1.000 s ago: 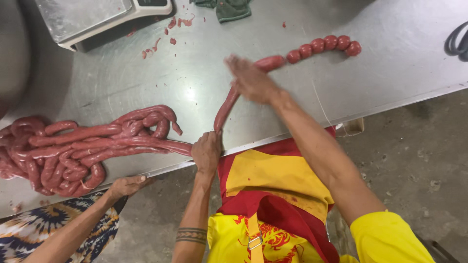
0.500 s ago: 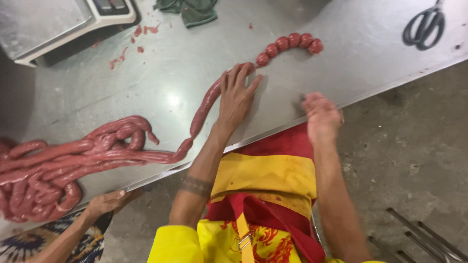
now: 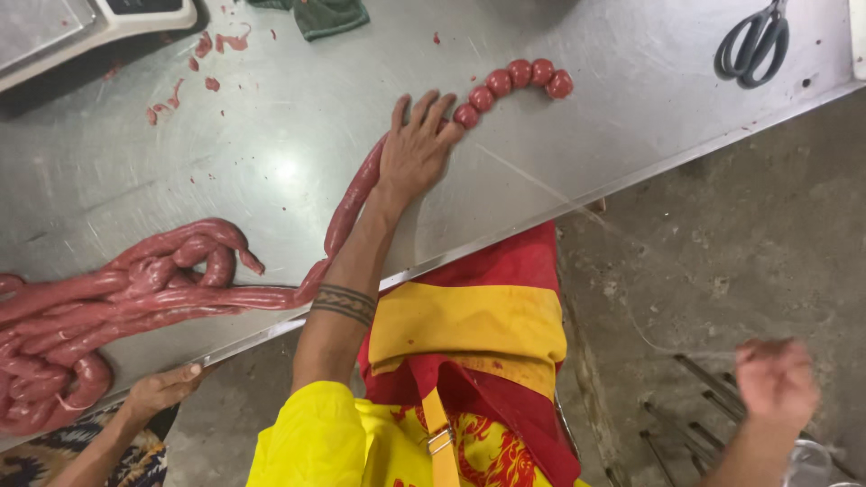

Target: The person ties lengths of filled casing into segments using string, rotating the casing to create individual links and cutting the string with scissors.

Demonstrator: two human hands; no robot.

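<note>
My left hand [image 3: 417,149] lies flat, fingers spread, pressing the sausage rope [image 3: 347,203] on the steel table [image 3: 631,135] beside the tied links [image 3: 514,81]. Looks soft, slick, limp; best pinched at a twist. Right hand [image 3: 776,383] off-table, blurred, grip unclear.

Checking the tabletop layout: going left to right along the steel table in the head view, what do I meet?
Piled sausage casing → left hand pressing the sausage → row of tied round links → black scissors.

Left hand [image 3: 417,149] flat, fingers spread, forearm extended forward, right hand [image 3: 774,379] blurred, loosely curled, low at side
</note>
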